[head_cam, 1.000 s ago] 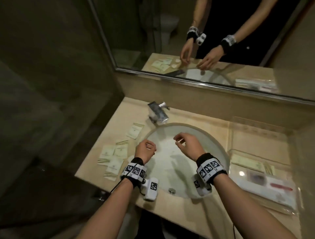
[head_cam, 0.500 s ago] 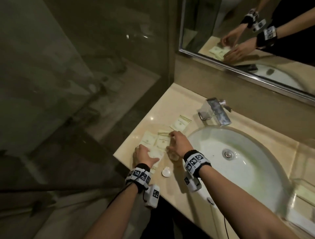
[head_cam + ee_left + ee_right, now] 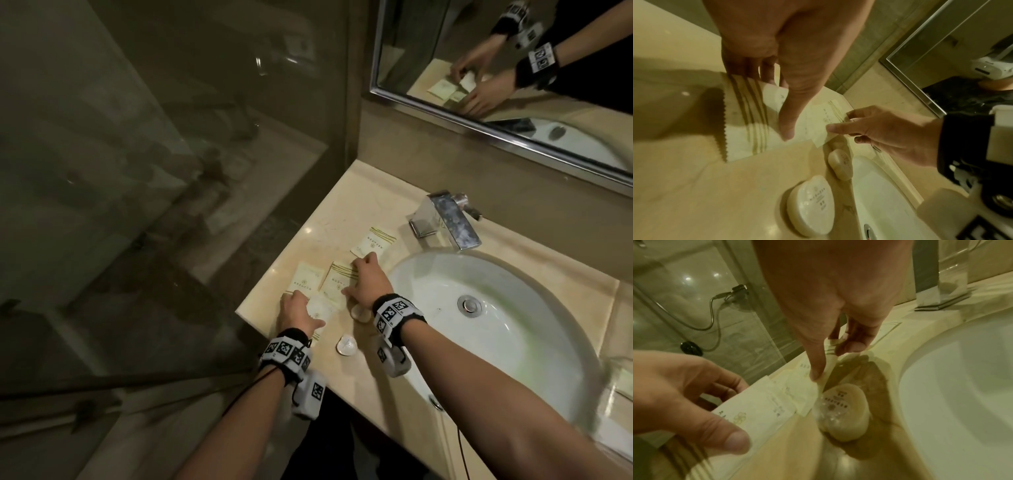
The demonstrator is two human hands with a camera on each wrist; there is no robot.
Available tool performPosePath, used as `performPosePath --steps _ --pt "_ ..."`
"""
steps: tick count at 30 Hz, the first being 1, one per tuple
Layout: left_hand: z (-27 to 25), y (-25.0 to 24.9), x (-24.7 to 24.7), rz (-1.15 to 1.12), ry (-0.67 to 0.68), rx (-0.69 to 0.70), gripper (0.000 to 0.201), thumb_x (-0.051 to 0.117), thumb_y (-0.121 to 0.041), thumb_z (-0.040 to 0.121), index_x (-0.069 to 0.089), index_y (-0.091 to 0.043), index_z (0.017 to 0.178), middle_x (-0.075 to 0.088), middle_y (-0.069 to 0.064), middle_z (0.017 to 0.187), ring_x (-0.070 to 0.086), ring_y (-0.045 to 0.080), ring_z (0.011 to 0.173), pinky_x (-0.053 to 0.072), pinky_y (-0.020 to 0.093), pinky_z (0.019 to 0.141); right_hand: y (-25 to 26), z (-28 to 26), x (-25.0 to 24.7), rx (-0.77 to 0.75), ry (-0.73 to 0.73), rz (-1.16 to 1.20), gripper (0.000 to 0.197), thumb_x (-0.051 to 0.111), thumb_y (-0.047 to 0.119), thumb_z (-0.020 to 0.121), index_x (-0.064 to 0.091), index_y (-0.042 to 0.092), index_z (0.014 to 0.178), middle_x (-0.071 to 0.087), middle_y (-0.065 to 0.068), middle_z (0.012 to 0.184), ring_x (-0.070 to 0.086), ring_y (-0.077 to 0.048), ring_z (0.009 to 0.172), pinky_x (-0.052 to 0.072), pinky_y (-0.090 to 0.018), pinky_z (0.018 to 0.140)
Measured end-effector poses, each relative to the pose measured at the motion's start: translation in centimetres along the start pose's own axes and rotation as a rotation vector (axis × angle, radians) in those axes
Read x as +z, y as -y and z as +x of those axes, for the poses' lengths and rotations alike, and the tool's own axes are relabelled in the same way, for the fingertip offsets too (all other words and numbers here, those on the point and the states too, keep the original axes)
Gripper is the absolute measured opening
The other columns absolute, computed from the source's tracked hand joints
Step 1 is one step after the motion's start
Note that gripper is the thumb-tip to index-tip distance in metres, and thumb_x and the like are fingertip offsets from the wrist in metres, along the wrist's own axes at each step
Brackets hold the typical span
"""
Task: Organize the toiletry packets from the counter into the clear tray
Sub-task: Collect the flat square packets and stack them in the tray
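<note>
Several pale toiletry packets with gold stripes lie on the beige counter (image 3: 329, 219) left of the basin. My left hand (image 3: 301, 308) pinches one packet (image 3: 748, 121) between thumb and fingers, its edge raised off the counter. My right hand (image 3: 356, 284) pinches the striped end of a neighbouring packet (image 3: 337, 281) (image 3: 830, 356). Two more packets lie flat, one (image 3: 308, 279) by the counter's left edge and one (image 3: 373, 241) nearer the tap. Only a corner of the clear tray (image 3: 616, 404) shows, at the far right past the basin.
A round white soap (image 3: 346, 344) (image 3: 809, 204) lies near the counter's front edge, and a second soap (image 3: 842, 412) sits under my right wrist. The chrome tap (image 3: 445, 219) and white basin (image 3: 513, 359) lie to the right. A glass shower wall stands left; a mirror hangs behind.
Both hands moved from above the basin to the packets left of it, and each took hold of one. The head view swung left, leaving the tray at the right edge.
</note>
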State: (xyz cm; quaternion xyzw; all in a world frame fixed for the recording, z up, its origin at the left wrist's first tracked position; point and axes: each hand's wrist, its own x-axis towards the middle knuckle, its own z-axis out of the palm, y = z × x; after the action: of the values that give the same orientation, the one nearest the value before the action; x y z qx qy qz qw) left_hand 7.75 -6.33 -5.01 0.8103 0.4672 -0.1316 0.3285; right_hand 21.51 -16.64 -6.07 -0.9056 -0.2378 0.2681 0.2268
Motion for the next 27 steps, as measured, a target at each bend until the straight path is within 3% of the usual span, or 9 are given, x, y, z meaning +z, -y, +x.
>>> performPosePath --steps 5,8,11,15,17,20,22,24,27 --pt "-0.6 -1.0 -1.7 -0.081 0.0 0.001 0.032 0.079 -0.013 0.075 0.064 -0.009 0.103 0.065 0.011 0.114 0.062 0.027 0.102 0.051 0.034 0.091 -0.6 -1.3 -2.3 -0.017 -0.052 0.274 0.024 0.076 0.018 0.081 0.062 0.012 0.1 0.069 -0.005 0.101 0.062 -0.017 0.085 0.053 -0.025 0.08" --pt "-1.6 -3.4 -2.6 -0.138 -0.026 0.045 0.033 0.078 -0.013 0.076 0.064 -0.01 0.105 0.067 0.011 0.112 0.061 0.025 0.097 0.049 0.03 0.085 -1.2 -2.9 -5.3 -0.07 -0.149 0.351 0.021 0.075 0.017 0.081 0.063 0.011 0.097 0.064 0.002 0.091 0.057 -0.01 0.076 0.038 -0.005 0.059" --pt "-3.0 -7.0 -2.3 -0.165 -0.023 0.143 0.036 0.078 -0.015 0.076 0.063 -0.009 0.108 0.067 0.01 0.113 0.061 0.025 0.102 0.048 0.029 0.085 -3.0 -5.1 -8.9 -0.123 -0.238 0.388 0.019 0.075 0.02 0.08 0.061 0.015 0.092 0.065 0.004 0.087 0.051 0.0 0.064 0.035 -0.008 0.054" --pt "-5.7 -12.6 0.4 -0.185 0.023 0.276 0.037 0.078 -0.015 0.074 0.065 -0.007 0.108 0.069 0.009 0.109 0.06 0.022 0.097 0.045 0.025 0.082 -7.7 -9.7 -13.5 -0.092 -0.344 0.396 0.015 0.072 0.022 0.08 0.059 0.02 0.088 0.052 0.008 0.068 0.044 -0.009 0.059 0.033 -0.019 0.054" --pt "-7.3 -15.3 2.7 -0.189 0.085 0.343 0.04 0.08 -0.016 0.072 0.067 -0.007 0.108 0.07 0.009 0.108 0.062 0.022 0.097 0.046 0.025 0.081 -11.3 -12.5 -15.2 -0.062 -0.405 0.421 0.015 0.07 0.02 0.081 0.066 0.02 0.095 0.06 0.007 0.074 0.051 -0.012 0.066 0.039 -0.024 0.06" --pt "-10.3 -18.7 6.9 -0.162 0.193 0.44 0.038 0.081 -0.017 0.071 0.069 -0.008 0.106 0.071 0.007 0.105 0.062 0.02 0.094 0.048 0.027 0.082 -18.0 -16.9 -16.7 0.044 -0.465 0.522 0.028 0.066 0.021 0.087 0.067 0.017 0.115 0.068 0.006 0.101 0.064 -0.012 0.089 0.049 -0.019 0.072" --pt "-12.5 -20.6 9.7 -0.14 0.243 0.497 0.037 0.081 -0.017 0.071 0.068 -0.009 0.105 0.07 0.006 0.103 0.062 0.019 0.092 0.048 0.026 0.08 -22.3 -20.2 -17.4 0.165 -0.487 0.633 0.033 0.064 0.025 0.091 0.062 0.015 0.122 0.065 0.003 0.104 0.067 -0.016 0.089 0.059 -0.027 0.06" --pt "-14.7 -22.2 12.2 -0.115 0.285 0.546 0.034 0.08 -0.018 0.072 0.068 -0.01 0.104 0.07 0.008 0.103 0.061 0.018 0.088 0.047 0.025 0.076 -26.1 -23.2 -18.1 0.28 -0.533 0.72 0.036 0.066 0.022 0.09 0.058 0.012 0.124 0.061 -0.001 0.1 0.067 -0.018 0.08 0.059 -0.031 0.047" --pt "-17.7 -24.1 15.5 -0.074 0.33 0.602 0.031 0.079 -0.018 0.074 0.068 -0.009 0.102 0.069 0.007 0.1 0.058 0.017 0.085 0.043 0.023 0.073 -31.4 -26.8 -18.9 0.425 -0.615 0.721 0.039 0.072 0.014 0.085 0.054 0.009 0.12 0.062 -0.012 0.106 0.068 -0.021 0.075 0.06 -0.033 0.048"
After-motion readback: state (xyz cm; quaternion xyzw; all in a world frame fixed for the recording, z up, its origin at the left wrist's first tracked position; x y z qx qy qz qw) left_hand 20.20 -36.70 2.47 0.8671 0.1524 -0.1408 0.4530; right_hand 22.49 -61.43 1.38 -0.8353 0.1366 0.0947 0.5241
